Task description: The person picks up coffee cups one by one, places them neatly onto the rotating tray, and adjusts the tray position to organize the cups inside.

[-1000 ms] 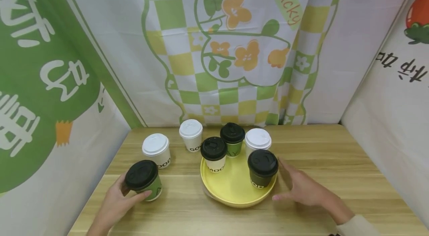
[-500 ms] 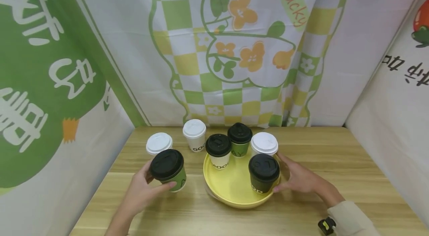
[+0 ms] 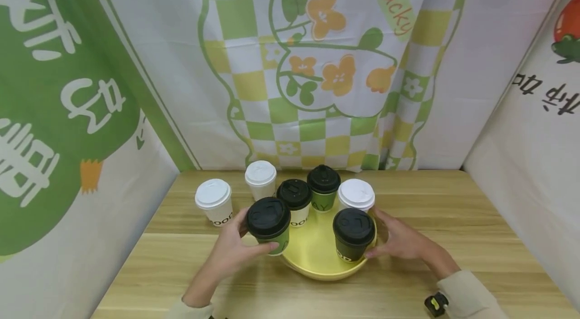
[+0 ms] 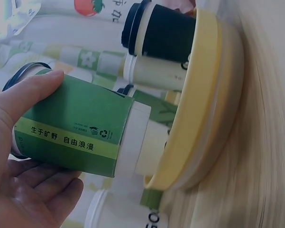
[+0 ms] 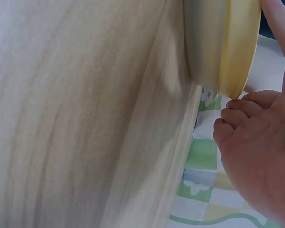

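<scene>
My left hand (image 3: 233, 248) grips a green paper cup with a black lid (image 4: 76, 123), thumb on one side and fingers on the other. The cup is raised and tilted at the left rim of a round yellow tray (image 3: 317, 269). At the tray's right side my right hand (image 3: 403, 241) is spread, thumb and fingertips right at the rim. On the tray stand a dark cup with a black lid (image 3: 354, 233), a white-lidded cup (image 3: 356, 194), a green black-lidded cup (image 3: 323, 190) and a white cup with a black lid (image 3: 294, 198).
Two white cups with white lids, one at the left (image 3: 214, 201) and one at the back (image 3: 260, 180), stand on the wooden table (image 3: 453, 218). A patterned curtain (image 3: 317, 107) hangs behind the table; printed cloth walls close both sides.
My left hand has carried the green cup up and right, from the table's left to the tray's left rim. My right hand has closed in on the tray's right edge.
</scene>
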Tool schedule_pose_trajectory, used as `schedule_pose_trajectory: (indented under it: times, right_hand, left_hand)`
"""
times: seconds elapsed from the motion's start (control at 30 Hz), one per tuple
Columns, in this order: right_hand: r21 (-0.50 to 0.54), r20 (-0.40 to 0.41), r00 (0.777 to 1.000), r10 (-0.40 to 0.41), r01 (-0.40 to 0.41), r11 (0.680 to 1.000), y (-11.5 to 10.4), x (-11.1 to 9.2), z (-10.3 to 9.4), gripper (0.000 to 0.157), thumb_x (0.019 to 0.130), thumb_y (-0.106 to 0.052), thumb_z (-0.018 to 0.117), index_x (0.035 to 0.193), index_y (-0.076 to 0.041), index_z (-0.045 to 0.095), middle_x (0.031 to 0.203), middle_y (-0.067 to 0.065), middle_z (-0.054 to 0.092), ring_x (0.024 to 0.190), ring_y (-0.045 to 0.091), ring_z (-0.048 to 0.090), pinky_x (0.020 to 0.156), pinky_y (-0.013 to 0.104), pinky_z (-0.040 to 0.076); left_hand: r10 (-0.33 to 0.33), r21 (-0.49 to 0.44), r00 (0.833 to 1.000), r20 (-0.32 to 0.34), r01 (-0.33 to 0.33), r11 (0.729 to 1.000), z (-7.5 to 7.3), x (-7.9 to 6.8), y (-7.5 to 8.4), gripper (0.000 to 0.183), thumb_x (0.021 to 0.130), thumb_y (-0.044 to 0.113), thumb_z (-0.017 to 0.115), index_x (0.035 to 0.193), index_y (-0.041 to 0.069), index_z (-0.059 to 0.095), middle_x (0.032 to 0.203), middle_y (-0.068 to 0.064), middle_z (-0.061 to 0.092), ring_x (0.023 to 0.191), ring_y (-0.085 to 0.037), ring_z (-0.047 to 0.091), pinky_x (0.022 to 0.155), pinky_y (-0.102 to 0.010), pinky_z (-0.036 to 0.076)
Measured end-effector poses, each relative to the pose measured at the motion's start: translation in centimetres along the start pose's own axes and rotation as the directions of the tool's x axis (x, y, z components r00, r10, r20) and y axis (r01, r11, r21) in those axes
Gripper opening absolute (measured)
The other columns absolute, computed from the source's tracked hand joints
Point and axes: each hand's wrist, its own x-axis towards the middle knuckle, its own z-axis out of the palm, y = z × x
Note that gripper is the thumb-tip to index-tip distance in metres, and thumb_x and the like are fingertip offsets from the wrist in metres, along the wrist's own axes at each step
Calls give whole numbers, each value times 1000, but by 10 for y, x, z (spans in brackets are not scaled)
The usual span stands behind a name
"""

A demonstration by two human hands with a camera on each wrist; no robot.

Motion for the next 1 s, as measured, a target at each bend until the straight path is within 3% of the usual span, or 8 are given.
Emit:
schedule_pose_trajectory:
  times: [0.53,0.77,1.0]
  right_hand:
    - [-41,-12,1000,12,-13,999,-6,-5,6,136,71,-61,91,167,2,19,171,28,23,157,51,27,126,65,24]
    - [-41,-34,999,7,-9,999,-5,-7,9,137,70,-60,92,168,0,16,171,27,23,156,50,29,125,65,25]
    - [-36,-37,999,15,-16,999,-3,-7,11,139,70,-63,90,169,-2,14,171,28,23,155,52,30,125,68,26]
  left_hand:
    - [-5,-88,999,34,8,996,43,12,0,86,72,19,99,146,8,57,137,-7,73,131,-28,67,118,-51,49]
    - [7,-115,998,65,1,993,60,16,-1,86,73,23,98,147,10,56,137,-4,72,131,-28,67,121,-57,46]
    - [-9,-92,995,96,18,996,73,19,-6,92,73,29,99,150,11,53,142,-2,70,136,-22,63,122,-50,46]
